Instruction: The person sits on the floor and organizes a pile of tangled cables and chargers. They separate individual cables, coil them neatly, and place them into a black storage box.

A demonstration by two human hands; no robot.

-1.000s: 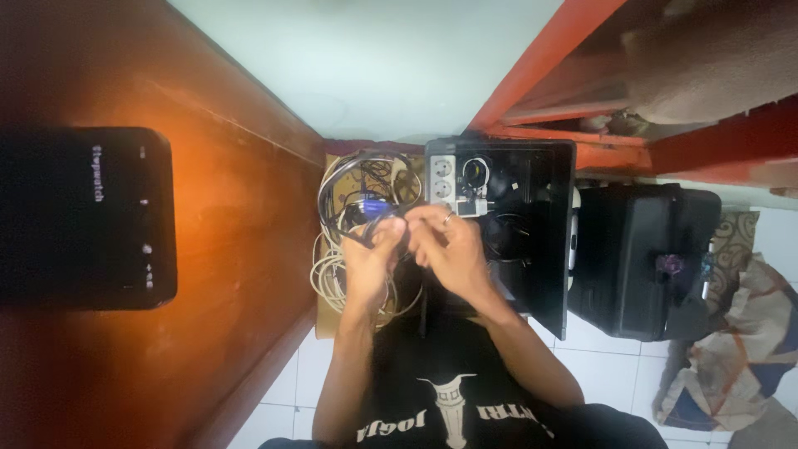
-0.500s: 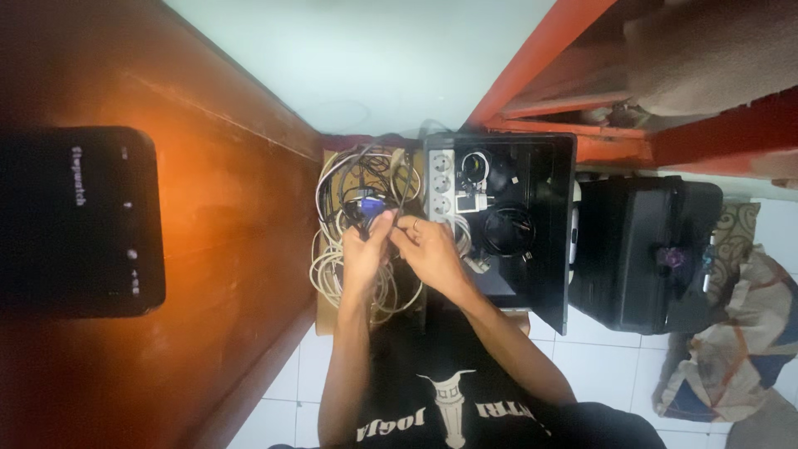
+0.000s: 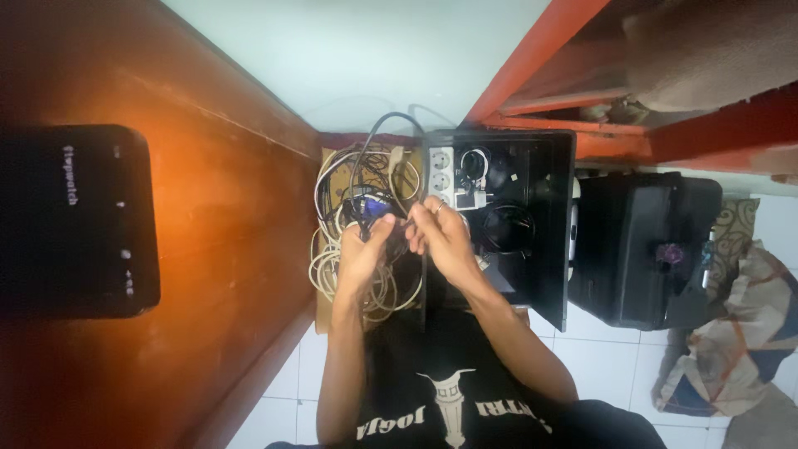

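My left hand [image 3: 362, 254] and my right hand [image 3: 441, 237] are close together over a cardboard box [image 3: 326, 316] full of tangled cables [image 3: 332, 266]. Both hands pinch a dark cable [image 3: 378, 133] that arches up from the box toward the wall. A blue connector [image 3: 372, 205] lies in the tangle just beyond my left fingers. My right hand wears a ring. To the right sits a black open case [image 3: 540, 216] holding a white power strip [image 3: 440, 179] and coiled black leads.
A brown wooden panel [image 3: 233, 208] runs along the left, with a black device [image 3: 75, 220] on it. A red wooden frame [image 3: 532, 58] stands at the upper right. A black bag [image 3: 640, 249] and patterned cloth [image 3: 723, 357] lie on the white tiled floor.
My hands have lifted slightly and the dark cable now loops up higher above the box. My right hand moved a little to the right, away from the tangle.
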